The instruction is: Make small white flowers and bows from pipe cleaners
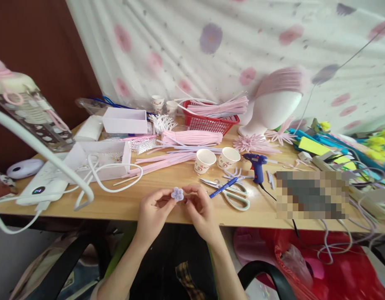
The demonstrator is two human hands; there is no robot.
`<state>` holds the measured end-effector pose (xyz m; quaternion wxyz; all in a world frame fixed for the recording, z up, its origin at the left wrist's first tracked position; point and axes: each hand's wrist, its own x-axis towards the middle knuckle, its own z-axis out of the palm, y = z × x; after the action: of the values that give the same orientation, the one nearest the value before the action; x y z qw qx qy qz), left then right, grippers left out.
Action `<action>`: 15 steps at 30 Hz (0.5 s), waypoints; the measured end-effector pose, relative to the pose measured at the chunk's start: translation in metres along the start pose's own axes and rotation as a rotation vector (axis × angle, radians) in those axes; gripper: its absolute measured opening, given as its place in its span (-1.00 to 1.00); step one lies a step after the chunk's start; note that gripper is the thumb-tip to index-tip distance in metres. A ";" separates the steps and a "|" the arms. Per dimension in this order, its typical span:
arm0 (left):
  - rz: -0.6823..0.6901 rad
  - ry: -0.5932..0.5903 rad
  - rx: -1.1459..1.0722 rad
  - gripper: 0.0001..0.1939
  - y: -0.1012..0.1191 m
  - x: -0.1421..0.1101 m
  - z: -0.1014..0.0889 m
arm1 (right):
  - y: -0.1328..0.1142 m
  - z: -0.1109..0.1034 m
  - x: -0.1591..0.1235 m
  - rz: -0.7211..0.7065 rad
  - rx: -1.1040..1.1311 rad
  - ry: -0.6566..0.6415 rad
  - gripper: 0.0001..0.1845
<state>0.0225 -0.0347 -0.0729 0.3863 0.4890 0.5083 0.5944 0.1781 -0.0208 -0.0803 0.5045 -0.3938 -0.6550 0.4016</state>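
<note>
A small lilac pipe-cleaner flower (177, 194) is held up above the table's front edge. My left hand (154, 208) pinches it between thumb and fingers from the left. From the other side, my right hand (200, 208) closes its fingertips at the flower's right edge; what lies behind them is hidden. To the right, a blue pen (223, 187) lies across a pair of scissors (232, 195) with pale handles. Two paper cups (205, 161) stand just beyond my hands. A blue glue gun (257, 166) rests farther right, near short lilac stem pieces (237, 176).
Bundles of pink pipe cleaners (192, 137) lie behind the cups, before a red basket (211, 123). A white head form (272, 108) stands at the back. On the left are white boxes (98, 166), a power bank (42, 187) and looping white cable (117, 189).
</note>
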 end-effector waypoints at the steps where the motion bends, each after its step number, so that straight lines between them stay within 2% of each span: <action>1: 0.025 0.012 0.011 -0.93 0.000 -0.001 0.001 | 0.001 0.002 0.000 -0.020 -0.052 0.014 -0.70; 4: 0.169 0.042 0.084 -0.95 0.002 -0.003 0.005 | -0.001 0.005 0.000 -0.130 -0.195 -0.020 -0.65; 7: 0.317 -0.041 0.159 -0.93 0.007 -0.002 0.008 | -0.003 0.005 0.002 -0.233 -0.239 -0.050 -0.71; 9: 0.326 -0.174 0.184 -0.83 0.012 0.002 0.009 | -0.003 0.005 0.003 -0.271 -0.241 -0.060 -0.72; 12: 0.283 -0.415 0.268 -0.58 0.023 0.012 0.009 | -0.001 0.006 0.001 -0.282 -0.262 -0.101 -0.72; 15: 0.227 -0.626 0.340 -0.66 0.032 0.023 0.008 | 0.001 0.008 -0.002 -0.274 -0.324 -0.105 -0.72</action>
<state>0.0266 -0.0167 -0.0370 0.3680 0.7576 0.3996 0.3620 0.1713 -0.0233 -0.0837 0.4496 -0.3557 -0.7838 0.2389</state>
